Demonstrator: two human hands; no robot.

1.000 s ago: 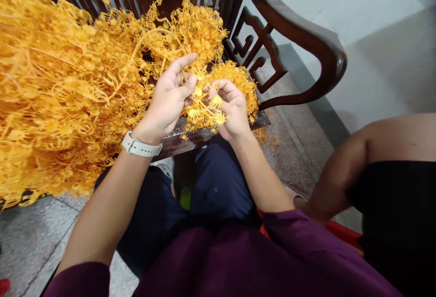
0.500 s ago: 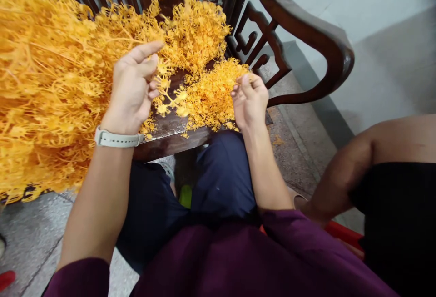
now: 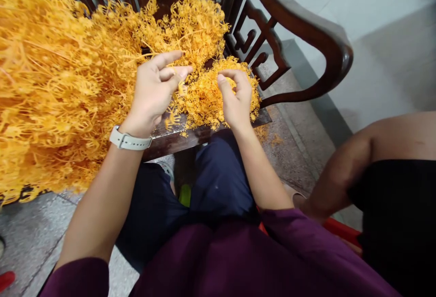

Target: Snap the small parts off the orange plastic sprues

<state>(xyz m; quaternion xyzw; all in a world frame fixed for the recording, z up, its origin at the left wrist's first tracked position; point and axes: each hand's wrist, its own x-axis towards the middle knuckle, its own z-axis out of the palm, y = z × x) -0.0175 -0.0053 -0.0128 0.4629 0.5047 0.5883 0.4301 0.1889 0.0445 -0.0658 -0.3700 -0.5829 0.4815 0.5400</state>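
A large mass of orange-yellow branching dried sprigs (image 3: 57, 92) fills the left of the view on a dark wooden bench seat (image 3: 177, 140). A smaller heap of the same sprigs (image 3: 204, 99) lies to its right. My left hand (image 3: 153, 90), with a pale watch (image 3: 130, 139) on its wrist, hovers at the heap's left side, fingers spread, a small strand by the fingertips. My right hand (image 3: 236, 99) curls onto the heap's right part, touching it. Whether either hand grips a sprig is hidden.
A carved dark wood armrest (image 3: 306, 33) curves along the bench's right side. A person's bare arm (image 3: 340, 174) and black clothing (image 3: 398, 210) are at right. Loose orange bits lie on the speckled stone floor (image 3: 289, 151). A red stool edge (image 3: 340, 232) shows low right.
My hands have moved back toward each other above the smaller heap. My left hand has shifted right, and my right hand has curled down onto the sprigs.
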